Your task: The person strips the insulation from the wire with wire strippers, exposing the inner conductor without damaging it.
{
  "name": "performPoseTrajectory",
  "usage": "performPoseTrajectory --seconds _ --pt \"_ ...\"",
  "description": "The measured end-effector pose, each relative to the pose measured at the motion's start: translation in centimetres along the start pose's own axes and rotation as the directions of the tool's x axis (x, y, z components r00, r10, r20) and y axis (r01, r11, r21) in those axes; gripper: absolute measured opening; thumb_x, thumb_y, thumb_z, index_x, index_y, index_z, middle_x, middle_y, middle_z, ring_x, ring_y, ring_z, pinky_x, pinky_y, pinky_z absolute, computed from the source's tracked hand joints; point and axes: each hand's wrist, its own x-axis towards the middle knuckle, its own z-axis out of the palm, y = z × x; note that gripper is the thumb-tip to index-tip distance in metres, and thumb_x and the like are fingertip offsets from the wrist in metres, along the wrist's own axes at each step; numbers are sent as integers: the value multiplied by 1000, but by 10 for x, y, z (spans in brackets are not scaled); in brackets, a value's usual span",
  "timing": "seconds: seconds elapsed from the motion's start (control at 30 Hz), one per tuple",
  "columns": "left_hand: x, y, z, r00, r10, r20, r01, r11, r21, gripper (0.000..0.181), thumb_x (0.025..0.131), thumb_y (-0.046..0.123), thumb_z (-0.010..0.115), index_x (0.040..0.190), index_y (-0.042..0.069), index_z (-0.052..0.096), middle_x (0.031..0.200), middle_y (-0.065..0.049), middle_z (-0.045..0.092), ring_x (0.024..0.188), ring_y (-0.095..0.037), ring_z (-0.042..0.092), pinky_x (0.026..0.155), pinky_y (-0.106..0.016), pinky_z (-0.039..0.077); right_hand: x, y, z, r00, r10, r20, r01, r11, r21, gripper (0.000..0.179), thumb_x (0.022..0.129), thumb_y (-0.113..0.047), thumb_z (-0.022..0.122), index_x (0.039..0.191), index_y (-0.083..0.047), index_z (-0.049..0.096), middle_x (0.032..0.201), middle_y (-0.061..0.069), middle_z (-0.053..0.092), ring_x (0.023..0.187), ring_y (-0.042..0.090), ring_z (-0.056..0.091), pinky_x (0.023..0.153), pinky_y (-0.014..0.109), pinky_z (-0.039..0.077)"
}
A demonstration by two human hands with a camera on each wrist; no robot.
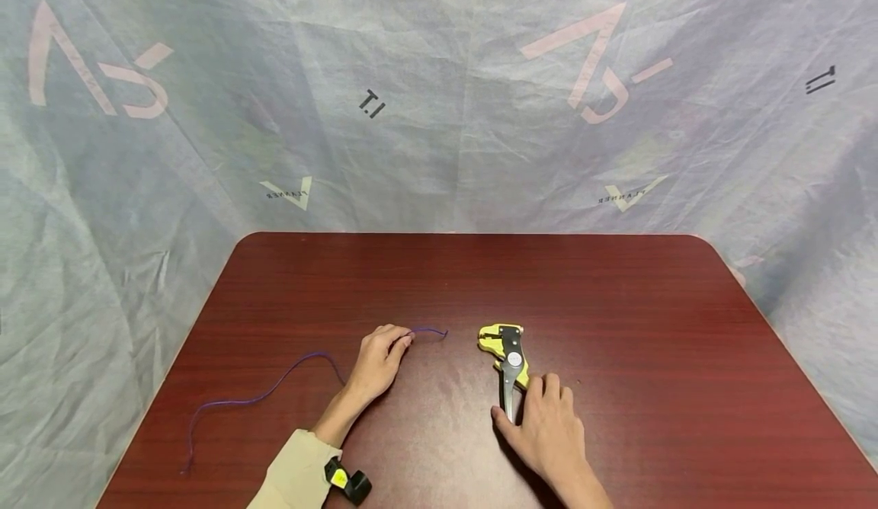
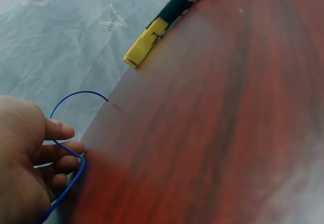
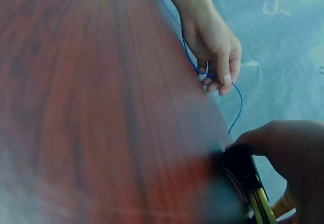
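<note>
The fingers of your left hand (image 1: 376,360) are pinching a blue wire (image 1: 236,402) near one end, its short free tip (slightly curved) extending toward the tool but not touching it. The fingers of your right hand (image 1: 552,429) are gripping the handles of a yellow-and-black wire stripper (image 1: 513,358), whose head is pointing away from you. The wire's longer length is trailing leftward over the reddish-brown surface (image 1: 631,326); beyond the far edge, a printed grey sheet (image 1: 425,151) is hanging.
</note>
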Motion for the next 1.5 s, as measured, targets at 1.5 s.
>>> performPoseTrajectory --seconds 1.5 --pt "2 13 -7 980 -177 88 191 965 -181 14 96 0 60 91 -2 72 66 -8 65 58 -13 57 53 -17 45 29 31 -16 887 58 458 -405 573 712 40 78 -19 86 75 -9 47 60 -6 44 46 7 35 41 21 33"
